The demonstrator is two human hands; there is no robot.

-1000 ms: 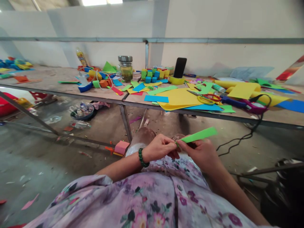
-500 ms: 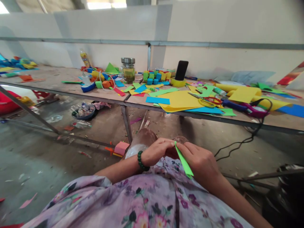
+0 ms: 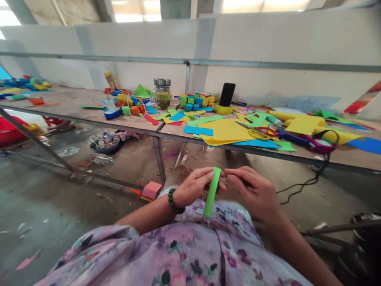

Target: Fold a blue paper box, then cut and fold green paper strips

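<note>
A folded strip of bright green paper (image 3: 212,194) hangs down over my lap, its top end pinched by my left hand (image 3: 195,184). My left fingers and thumb are closed on it, and a dark green bead bracelet (image 3: 175,201) circles that wrist. Just right of the strip's top is my right hand (image 3: 257,190), slightly blurred, with index finger and thumb drawn together. A small gap shows between its fingertips and the strip. Whether anything small is between those fingertips is hidden.
Ahead, a long table (image 3: 71,105) carries yellow sheets (image 3: 226,131), scissors (image 3: 258,134), a glue gun (image 3: 315,142) with a hanging cord, a phone (image 3: 227,94), a lidded glass jar (image 3: 162,95) and small coloured cubes (image 3: 195,101). Below are a basin (image 3: 104,143) and paper scraps on the floor.
My right hand has come off the green strip and moved to its right. The strip has swung to hang more upright in my left hand. The view has tilted up slightly.
</note>
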